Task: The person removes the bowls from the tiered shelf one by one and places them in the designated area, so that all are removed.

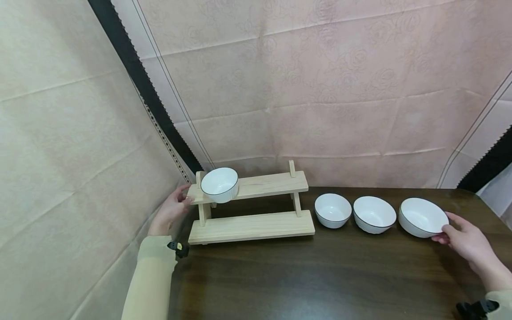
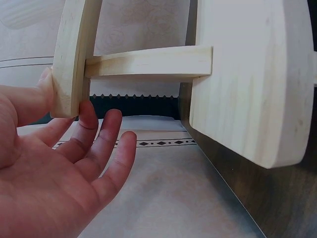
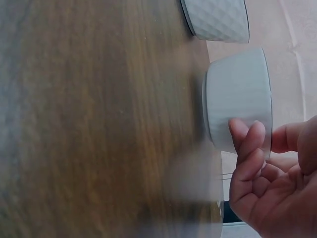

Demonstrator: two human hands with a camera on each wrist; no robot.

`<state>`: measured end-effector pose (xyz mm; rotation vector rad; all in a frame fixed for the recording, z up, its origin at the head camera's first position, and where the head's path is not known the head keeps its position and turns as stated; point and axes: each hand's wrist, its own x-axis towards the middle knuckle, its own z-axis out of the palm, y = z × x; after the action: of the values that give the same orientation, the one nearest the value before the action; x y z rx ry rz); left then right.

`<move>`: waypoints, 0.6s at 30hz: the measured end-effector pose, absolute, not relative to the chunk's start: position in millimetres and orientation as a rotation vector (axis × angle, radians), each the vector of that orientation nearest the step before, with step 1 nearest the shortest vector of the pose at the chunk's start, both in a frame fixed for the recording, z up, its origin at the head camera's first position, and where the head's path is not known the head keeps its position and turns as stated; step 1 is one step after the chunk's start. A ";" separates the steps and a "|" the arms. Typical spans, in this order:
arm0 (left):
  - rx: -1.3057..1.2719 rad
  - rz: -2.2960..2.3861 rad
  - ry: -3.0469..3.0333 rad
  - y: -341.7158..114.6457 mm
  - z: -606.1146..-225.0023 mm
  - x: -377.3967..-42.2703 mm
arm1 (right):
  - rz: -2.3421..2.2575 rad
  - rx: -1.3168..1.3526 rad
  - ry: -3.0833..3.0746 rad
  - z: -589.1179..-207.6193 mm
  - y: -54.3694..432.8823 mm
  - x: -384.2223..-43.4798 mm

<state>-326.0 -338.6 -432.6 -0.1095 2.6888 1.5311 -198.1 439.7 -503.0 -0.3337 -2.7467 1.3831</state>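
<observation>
A two-tier light wooden shelf [image 1: 252, 229] stands at the left of the table. My left hand [image 1: 172, 211] pinches the left end of its upper board [image 2: 72, 64], thumb on one face and fingertips on the other. On that board's left part sits a white bowl [image 1: 220, 184] with a dark rim. At the far right my right hand [image 1: 466, 238] grips another white bowl [image 1: 423, 217] by its right side, thumb at the rim and fingers against the outer wall [image 3: 237, 99]. Whether this bowl touches the table cannot be told.
Two more white bowls, a left one [image 1: 333, 210] and a middle one [image 1: 374, 214], stand in a row between the shelf and the held bowl. All are on the dark brown table [image 1: 320, 280]. Patterned cloth [image 1: 340, 89] hangs behind and at the left.
</observation>
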 end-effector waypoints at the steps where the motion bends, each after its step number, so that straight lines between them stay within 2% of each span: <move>1: -0.113 1.533 2.688 -338.6 -432.6 -325.8 | 1.379 -0.331 -2.753 -502.9 439.6 -198.8; 18: -0.143 1.525 2.695 -336.3 -431.0 -324.9 | 1.327 -0.306 -2.816 -505.7 443.8 -204.5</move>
<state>-324.9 -336.3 -431.0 -0.1427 2.6954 1.5249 -204.5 443.8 -505.7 -0.3062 -2.8161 1.3272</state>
